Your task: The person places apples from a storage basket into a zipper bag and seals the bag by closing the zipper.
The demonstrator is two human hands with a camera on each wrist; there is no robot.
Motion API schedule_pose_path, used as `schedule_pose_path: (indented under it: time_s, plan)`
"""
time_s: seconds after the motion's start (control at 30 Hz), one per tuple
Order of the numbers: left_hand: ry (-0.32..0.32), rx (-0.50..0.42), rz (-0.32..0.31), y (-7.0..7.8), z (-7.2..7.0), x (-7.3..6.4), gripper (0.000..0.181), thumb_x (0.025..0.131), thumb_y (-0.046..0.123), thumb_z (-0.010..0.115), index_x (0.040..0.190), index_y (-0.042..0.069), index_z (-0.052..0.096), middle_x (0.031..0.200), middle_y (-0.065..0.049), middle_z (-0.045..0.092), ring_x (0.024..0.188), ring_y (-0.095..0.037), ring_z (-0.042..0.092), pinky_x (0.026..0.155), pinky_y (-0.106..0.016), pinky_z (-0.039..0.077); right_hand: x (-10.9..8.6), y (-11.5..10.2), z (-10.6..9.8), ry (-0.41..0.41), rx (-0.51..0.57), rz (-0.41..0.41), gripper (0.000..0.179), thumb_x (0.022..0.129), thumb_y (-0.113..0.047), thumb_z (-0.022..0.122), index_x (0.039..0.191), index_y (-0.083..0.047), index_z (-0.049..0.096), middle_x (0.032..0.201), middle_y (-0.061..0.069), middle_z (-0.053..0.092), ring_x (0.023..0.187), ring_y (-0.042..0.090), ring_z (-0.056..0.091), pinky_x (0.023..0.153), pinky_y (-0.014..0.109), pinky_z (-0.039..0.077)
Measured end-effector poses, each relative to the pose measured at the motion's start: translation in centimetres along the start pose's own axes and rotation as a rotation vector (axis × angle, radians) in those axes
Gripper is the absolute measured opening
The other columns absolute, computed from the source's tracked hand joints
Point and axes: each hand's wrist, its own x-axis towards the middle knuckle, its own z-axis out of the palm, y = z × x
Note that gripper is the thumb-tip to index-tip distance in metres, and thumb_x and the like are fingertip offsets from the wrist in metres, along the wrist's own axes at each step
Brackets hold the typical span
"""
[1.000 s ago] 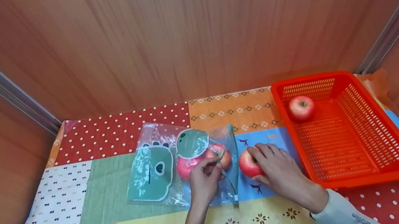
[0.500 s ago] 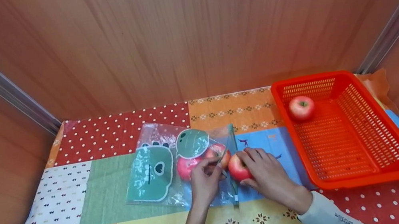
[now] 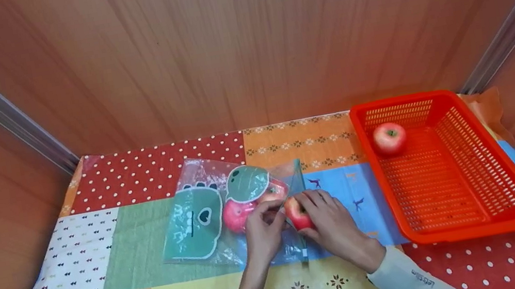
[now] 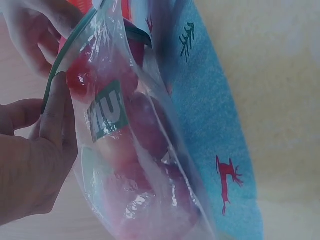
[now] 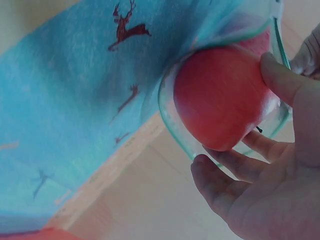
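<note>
A clear zip bag (image 3: 197,222) with green cartoon prints lies on its side, its mouth facing right. Inside show a pink-red apple (image 3: 237,215) and a paler apple (image 3: 273,194). My left hand (image 3: 263,235) pinches the green-edged upper rim of the bag between thumb and fingers, holding the mouth apart. With thumb and fingertips, my right hand (image 3: 333,223) grips another red apple (image 5: 222,97) right in the bag's mouth. In the right wrist view the green rim encircles that apple, and its stem points toward the palm.
An orange-red plastic basket (image 3: 471,233) stands at the right, with one apple (image 3: 390,138) in its back left corner. A patchwork-patterned cloth (image 3: 137,175) covers the table. Wood-grain panels (image 3: 240,42) enclose the back and both sides.
My right hand has moved left with the apple, from beside the bag into its mouth. The apples inside have shifted slightly left. My left hand stays on the rim.
</note>
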Motion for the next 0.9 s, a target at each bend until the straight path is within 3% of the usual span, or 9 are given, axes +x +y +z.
schedule_pose_path:
  time_s: [0.47, 0.7, 0.9]
  plan:
    - [0.001, 0.019, -0.028, 0.3, 0.2, 0.3, 0.022, 0.097, -0.003, 0.07, 0.118, -0.005, 0.075, 0.105, -0.02, 0.074, 0.08, -0.023, 0.069, 0.068, -0.026, 0.063, 1.2, -0.2, 2.1, -0.015, 0.056, 0.046, 0.068, 0.08, -0.011, 0.093, 0.139, -0.005, 0.06, 0.14, 0.015, 0.062, 0.13, 0.037, 0.055, 0.104, 0.055, 0.053]
    - [0.009, 0.016, -0.072, 0.6, 0.2, 0.6, 0.022, 0.098, -0.001, 0.07, 0.119, -0.002, 0.076, 0.115, -0.017, 0.073, 0.078, -0.02, 0.069, 0.068, -0.026, 0.063, 1.9, -0.1, 2.5, -0.006, 0.057, 0.05, 0.069, 0.08, -0.011, 0.094, 0.139, -0.004, 0.06, 0.142, 0.016, 0.062, 0.132, 0.036, 0.055, 0.106, 0.055, 0.052]
    - [0.012, -0.007, -0.053, 0.5, 0.2, 0.5, 0.022, 0.096, -0.004, 0.069, 0.117, -0.005, 0.075, 0.115, -0.019, 0.072, 0.074, -0.022, 0.071, 0.065, -0.028, 0.063, 2.2, 0.0, 3.0, -0.005, 0.028, 0.035, 0.067, 0.081, -0.012, 0.093, 0.137, -0.001, 0.058, 0.138, 0.018, 0.064, 0.131, 0.034, 0.056, 0.106, 0.053, 0.052]
